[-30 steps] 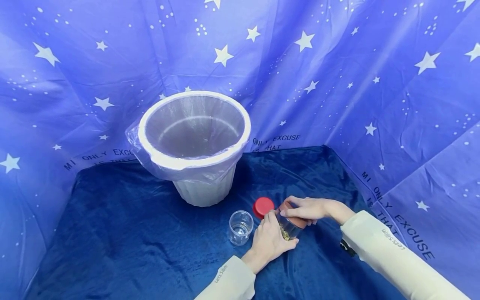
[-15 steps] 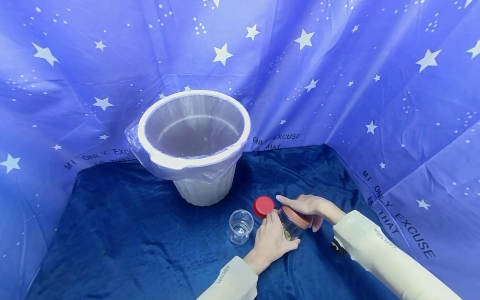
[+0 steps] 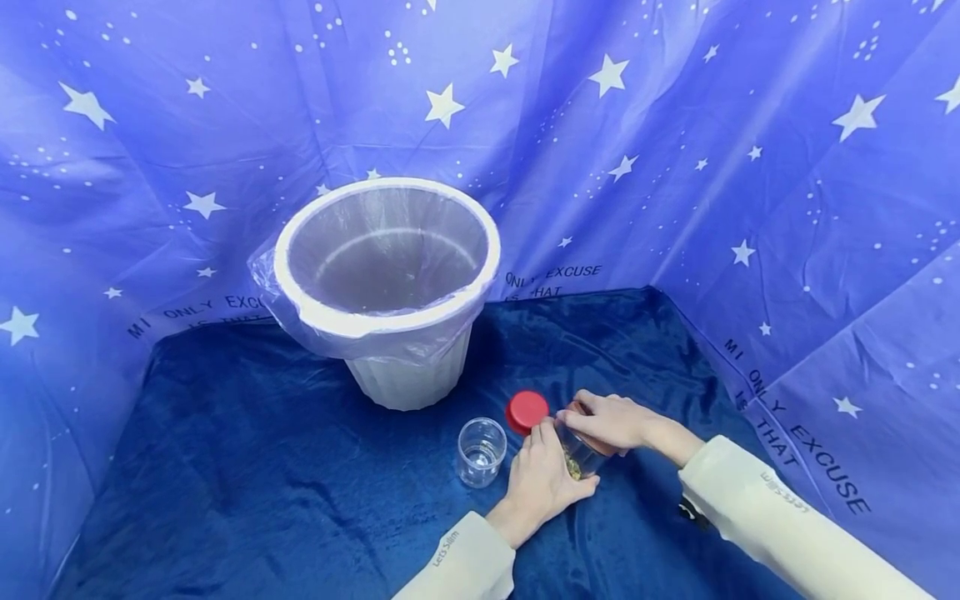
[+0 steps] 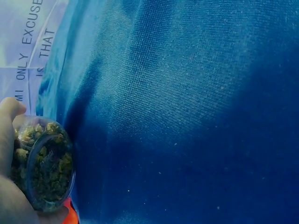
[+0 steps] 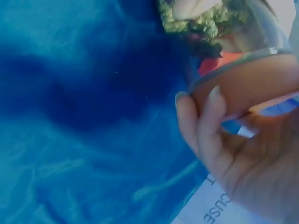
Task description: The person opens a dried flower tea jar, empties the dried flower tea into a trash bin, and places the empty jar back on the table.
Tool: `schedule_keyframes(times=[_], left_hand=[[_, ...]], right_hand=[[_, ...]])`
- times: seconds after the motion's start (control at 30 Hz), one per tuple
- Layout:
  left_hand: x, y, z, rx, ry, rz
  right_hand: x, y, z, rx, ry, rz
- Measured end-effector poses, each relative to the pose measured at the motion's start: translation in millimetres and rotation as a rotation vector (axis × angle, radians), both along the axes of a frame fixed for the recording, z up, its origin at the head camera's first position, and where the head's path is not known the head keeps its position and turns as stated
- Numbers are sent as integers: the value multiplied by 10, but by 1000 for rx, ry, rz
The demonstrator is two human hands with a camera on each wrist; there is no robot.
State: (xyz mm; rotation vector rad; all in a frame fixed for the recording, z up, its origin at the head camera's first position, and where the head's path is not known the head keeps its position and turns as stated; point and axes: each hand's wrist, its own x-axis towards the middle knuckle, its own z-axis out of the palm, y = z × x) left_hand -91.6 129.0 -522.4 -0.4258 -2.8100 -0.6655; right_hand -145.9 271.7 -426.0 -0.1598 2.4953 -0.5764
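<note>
The left hand [image 3: 542, 479] grasps a clear jar [image 3: 587, 463] by its body, fingers and thumb wrapped round it. The fingers of the right hand [image 3: 611, 419] curl round the jar's orange-brown lid [image 5: 247, 86], which sits on its mouth. The jar tilts over the right part of the blue-covered tabletop [image 3: 285, 467], in from the right edge, with dried yellow-green pieces [image 4: 51, 170] inside; whether it touches the cloth cannot be told. A red lid [image 3: 528, 412] lies just beyond the left hand's fingers, and a clear cup [image 3: 482, 452] stands upright left of that hand. A bag-lined bin [image 3: 408, 383] stands toward the middle of the far edge.
</note>
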Motion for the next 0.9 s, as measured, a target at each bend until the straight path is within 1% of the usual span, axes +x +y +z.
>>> schedule_keyframes(times=[0.1,0.17,0.23,0.33,0.37,0.43,0.5,0.6,0.7,0.73,0.83,0.9], left_hand=[[4,1,0,2,3,-8],[4,1,-5,0,8,-10],[3,2,-15,2,16,-14],[1,2,-29,6,30,-15],[2,1,-32,7,33,-15],[5,0,-33,7,34,-16],[8,-4,-29,4,38,-16],[7,-4,-32,3,41,-17],[10,-3,-41,7,43,-20],[10,-1,-44,8,46,-20],[14,3,-54,11,69,-19],[14,5,-59,9,93,-15]], right_hand=[[-10,80,23,-95,-51,41],[-19,120,30,-145,-64,70],[-25,148,30,-174,-62,86],[-33,178,12,-184,-44,104],[-36,186,11,-182,-48,97],[-45,192,27,-181,-94,51],[-60,185,63,-147,-147,-13],[-82,137,123,-53,-211,-141],[-94,71,135,49,-227,-202],[-95,51,126,75,-227,-207],[-99,12,98,111,-215,-184],[-96,6,83,118,-180,-156]])
